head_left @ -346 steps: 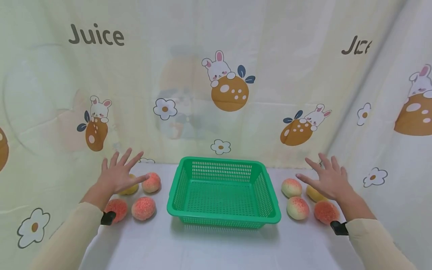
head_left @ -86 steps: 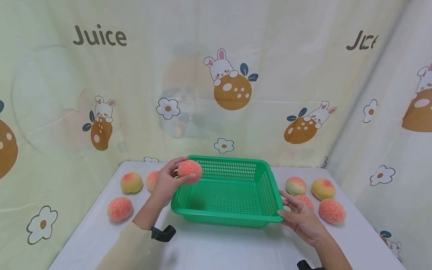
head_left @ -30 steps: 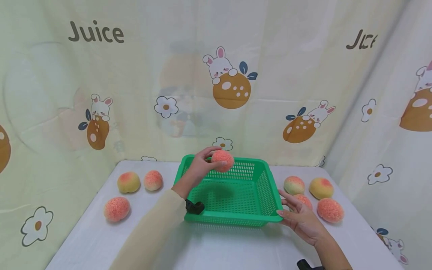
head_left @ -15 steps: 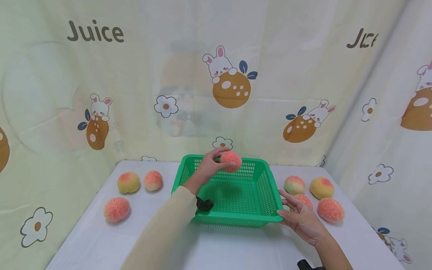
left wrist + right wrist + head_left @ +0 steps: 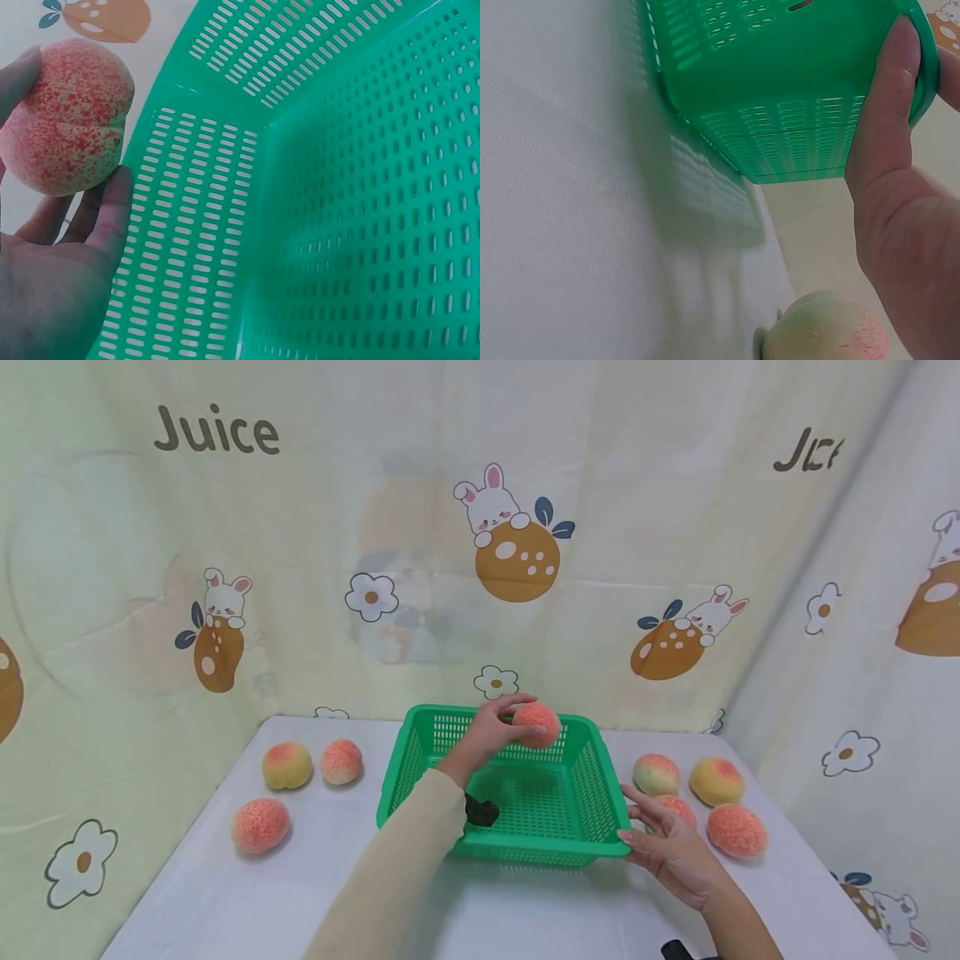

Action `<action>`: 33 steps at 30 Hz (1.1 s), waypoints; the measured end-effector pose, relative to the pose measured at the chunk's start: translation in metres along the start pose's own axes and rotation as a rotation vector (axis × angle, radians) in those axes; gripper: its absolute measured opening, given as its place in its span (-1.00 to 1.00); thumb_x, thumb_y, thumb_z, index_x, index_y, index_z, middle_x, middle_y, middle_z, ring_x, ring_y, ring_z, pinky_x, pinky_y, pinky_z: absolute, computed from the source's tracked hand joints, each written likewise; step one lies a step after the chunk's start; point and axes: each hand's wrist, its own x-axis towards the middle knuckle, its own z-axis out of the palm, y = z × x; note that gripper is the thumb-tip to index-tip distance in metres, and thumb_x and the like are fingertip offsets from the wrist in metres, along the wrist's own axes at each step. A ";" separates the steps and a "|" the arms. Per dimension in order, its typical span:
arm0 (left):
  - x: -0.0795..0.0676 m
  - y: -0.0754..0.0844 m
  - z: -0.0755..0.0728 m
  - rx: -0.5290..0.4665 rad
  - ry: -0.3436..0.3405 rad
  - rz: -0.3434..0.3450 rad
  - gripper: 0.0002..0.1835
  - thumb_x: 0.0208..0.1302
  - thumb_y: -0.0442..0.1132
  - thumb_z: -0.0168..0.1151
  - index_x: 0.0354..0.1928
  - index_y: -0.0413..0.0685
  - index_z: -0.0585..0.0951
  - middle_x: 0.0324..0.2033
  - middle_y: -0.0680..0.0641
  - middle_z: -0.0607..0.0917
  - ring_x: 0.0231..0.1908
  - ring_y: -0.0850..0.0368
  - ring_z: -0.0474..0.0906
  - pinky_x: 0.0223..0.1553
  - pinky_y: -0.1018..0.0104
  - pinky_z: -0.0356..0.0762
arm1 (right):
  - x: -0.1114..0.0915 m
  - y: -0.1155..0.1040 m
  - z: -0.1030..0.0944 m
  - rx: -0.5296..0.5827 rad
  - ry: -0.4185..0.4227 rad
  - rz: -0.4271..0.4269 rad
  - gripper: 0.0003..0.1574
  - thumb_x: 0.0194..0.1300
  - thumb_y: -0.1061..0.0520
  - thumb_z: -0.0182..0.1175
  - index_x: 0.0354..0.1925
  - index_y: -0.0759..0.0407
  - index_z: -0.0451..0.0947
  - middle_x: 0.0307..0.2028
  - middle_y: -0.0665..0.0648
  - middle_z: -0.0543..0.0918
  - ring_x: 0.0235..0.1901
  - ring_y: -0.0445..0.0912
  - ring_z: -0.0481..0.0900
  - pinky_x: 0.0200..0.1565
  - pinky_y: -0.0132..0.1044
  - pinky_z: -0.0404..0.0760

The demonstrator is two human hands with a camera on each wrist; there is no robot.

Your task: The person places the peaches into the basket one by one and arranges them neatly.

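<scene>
My left hand point(image 5: 487, 732) holds a speckled pink toy peach point(image 5: 537, 725) over the back half of the green plastic basket point(image 5: 517, 841). In the left wrist view the thumb and fingers grip the peach point(image 5: 75, 116) from either side, and a crease runs across it. At the basket's right front corner my right hand point(image 5: 671, 852) pinches the rim. The right wrist view shows its thumb point(image 5: 896, 82) lying on the outer side of the basket wall point(image 5: 780, 97), with another finger beyond the rim. Part of the basket floor is hidden by my left arm.
On the white-covered table point(image 5: 300, 893), left of the basket, lie a yellow peach point(image 5: 287, 766) and two pink peaches point(image 5: 260, 826). To the right are several more, including a pale one point(image 5: 656, 774) and a yellow one point(image 5: 717, 780). A printed curtain point(image 5: 300, 568) hangs behind.
The left hand has taken a pink peach from the left group and carried it rightward over the basket. The right hand has come down to the basket's rim and stayed there lately.
</scene>
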 end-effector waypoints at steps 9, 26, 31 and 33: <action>0.005 -0.006 0.012 -0.001 -0.011 -0.053 -0.40 0.19 -0.11 0.54 0.29 0.28 0.59 0.16 -0.08 0.62 0.11 -0.01 0.56 0.17 -0.11 0.63 | 0.000 -0.001 0.000 -0.010 0.006 0.006 -0.01 0.48 0.39 0.08 0.66 0.06 -0.16 0.06 -0.02 0.50 0.01 -0.19 0.69 0.13 -0.16 0.70; 0.012 -0.008 0.038 0.085 -0.025 -0.196 -0.49 0.25 -0.31 0.45 0.25 0.09 0.64 0.05 -0.13 0.66 -0.03 0.05 0.58 0.03 -0.01 0.68 | 0.001 -0.003 0.000 -0.032 0.014 0.015 -0.02 0.48 0.39 0.08 0.65 0.05 -0.13 0.06 -0.03 0.52 0.01 -0.19 0.69 0.12 -0.17 0.70; 0.014 -0.011 0.041 0.096 -0.018 -0.250 -0.49 0.22 -0.32 0.47 0.23 0.11 0.65 0.05 -0.10 0.68 -0.07 0.05 0.62 0.06 -0.04 0.69 | 0.002 -0.004 0.000 -0.027 0.012 0.022 -0.02 0.48 0.39 0.08 0.65 0.06 -0.15 0.06 -0.02 0.52 0.00 -0.18 0.70 0.12 -0.16 0.70; 0.013 -0.011 0.042 0.098 -0.020 -0.276 -0.48 0.21 -0.32 0.48 0.23 0.12 0.65 0.10 -0.10 0.66 -0.05 0.03 0.63 0.06 -0.05 0.70 | 0.002 -0.004 0.000 -0.024 0.011 0.025 -0.02 0.48 0.39 0.08 0.65 0.06 -0.14 0.06 -0.01 0.52 -0.01 -0.18 0.71 0.12 -0.16 0.70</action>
